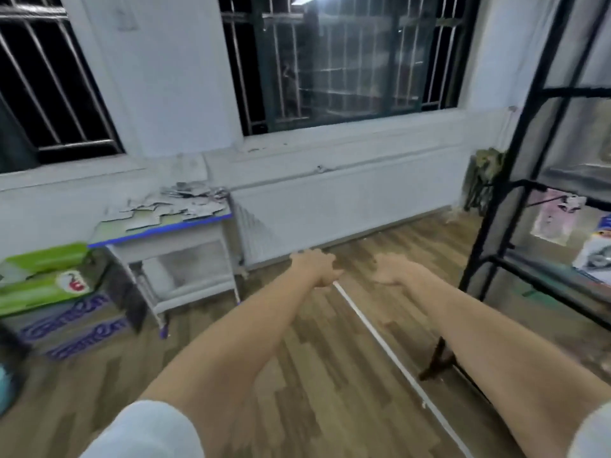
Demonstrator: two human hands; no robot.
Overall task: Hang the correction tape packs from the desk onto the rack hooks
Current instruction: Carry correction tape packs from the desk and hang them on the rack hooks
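Left of both hands, desk.

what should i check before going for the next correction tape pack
1. Left hand free: ok, holds nothing.
2. Right hand free: ok, open.
3. Packs on the desk: ok, a pile of packs lies on top.
4. Desk within reach: not ok, both hands are short of it.
5. Rack in view: ok, at right.
6. Free hook: cannot tell, blurred.
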